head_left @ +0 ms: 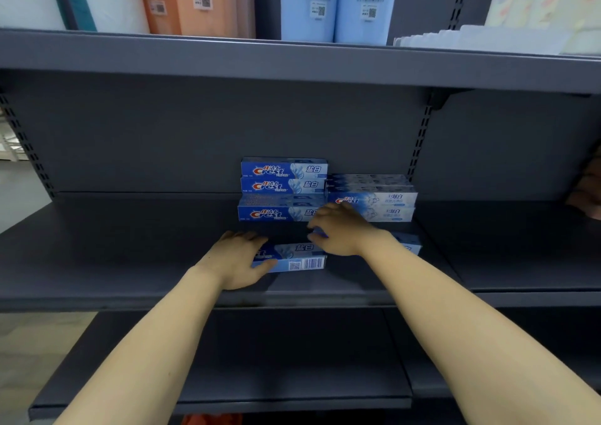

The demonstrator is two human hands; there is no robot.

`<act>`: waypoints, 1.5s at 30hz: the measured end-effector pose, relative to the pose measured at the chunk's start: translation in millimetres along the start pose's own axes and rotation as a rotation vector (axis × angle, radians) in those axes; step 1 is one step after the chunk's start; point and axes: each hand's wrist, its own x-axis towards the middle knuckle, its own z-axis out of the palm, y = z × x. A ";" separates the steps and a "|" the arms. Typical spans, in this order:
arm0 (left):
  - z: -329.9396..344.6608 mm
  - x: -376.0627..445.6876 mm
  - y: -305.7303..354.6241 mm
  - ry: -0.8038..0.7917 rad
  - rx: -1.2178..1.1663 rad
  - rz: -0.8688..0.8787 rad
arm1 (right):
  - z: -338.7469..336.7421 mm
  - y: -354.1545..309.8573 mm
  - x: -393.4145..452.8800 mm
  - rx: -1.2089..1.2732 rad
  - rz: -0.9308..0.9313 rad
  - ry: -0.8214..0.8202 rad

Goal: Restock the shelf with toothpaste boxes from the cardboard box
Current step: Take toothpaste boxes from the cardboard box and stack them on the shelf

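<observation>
On the dark grey middle shelf (pixel 130 255) lies a blue toothpaste box (pixel 294 257), barcode side toward me. My left hand (pixel 235 258) grips its left end with the thumb under the front edge. My right hand (pixel 338 232) holds its right end, fingers curled over the top. Behind stand stacked blue toothpaste boxes (pixel 283 187) at the back and a paler stack (pixel 374 202) to their right. Another box (pixel 408 245) lies partly hidden behind my right wrist. The cardboard box is out of view.
The upper shelf (pixel 292 63) carries orange (pixel 192 2) and light blue (pixel 335 5) packages. A perforated upright (pixel 419 138) divides the back panel. A lower shelf (pixel 292 359) sits below my forearms, with something orange (pixel 211 419) at the bottom edge.
</observation>
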 end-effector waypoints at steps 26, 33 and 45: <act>-11.9 10.6 15.4 -0.020 0.092 0.065 | -1.0 -5.4 -23.8 -0.023 0.002 -0.149; -36.1 41.3 47.3 0.047 -0.016 0.163 | -26.0 29.9 -49.9 0.125 0.196 -0.132; -46.1 102.8 123.7 -0.015 -0.033 0.204 | -33.8 85.1 -88.5 0.173 0.437 -0.095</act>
